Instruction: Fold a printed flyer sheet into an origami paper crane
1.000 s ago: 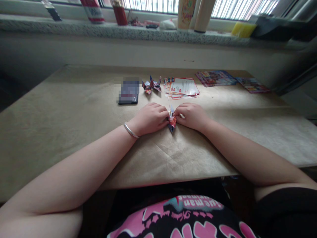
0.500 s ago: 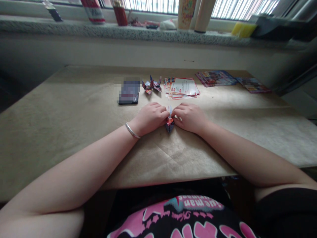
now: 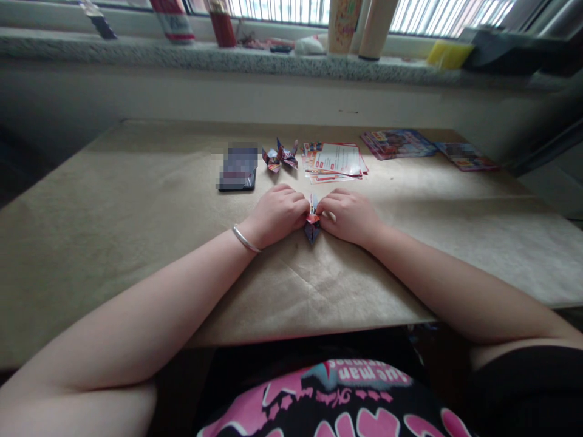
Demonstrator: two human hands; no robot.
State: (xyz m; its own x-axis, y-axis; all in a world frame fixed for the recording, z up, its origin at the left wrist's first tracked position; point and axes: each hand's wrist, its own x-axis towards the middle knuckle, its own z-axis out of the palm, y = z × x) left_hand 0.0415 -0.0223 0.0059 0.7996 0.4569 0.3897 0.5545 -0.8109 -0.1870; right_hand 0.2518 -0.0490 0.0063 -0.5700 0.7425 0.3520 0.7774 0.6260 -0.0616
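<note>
A small piece of folded paper (image 3: pixel 312 230), printed in red and dark colours, lies at the middle of the table between my hands. My left hand (image 3: pixel 281 212) pinches its left side, with the fingers closed and a silver bangle on the wrist. From the right, my right hand (image 3: pixel 348 215) grips the opposite side between thumb and fingers. The paper's pointed lower end sticks out toward me, while my fingertips cover part of its middle. Just beyond my hands stand folded paper cranes (image 3: pixel 280 156) of similar printed paper.
A dark phone (image 3: pixel 239 167) lies beyond my left hand. Behind my right hand is a pile of printed sheets (image 3: pixel 339 161); colourful cards (image 3: pixel 398 144) lie farther right. Bottles and a yellow item (image 3: pixel 450 56) stand on the stone windowsill (image 3: pixel 255 64) behind the beige table (image 3: pixel 136 243).
My fingers have shifted slightly on the folded paper, and its red middle flap looks a little more spread. Everything else stays in place.
</note>
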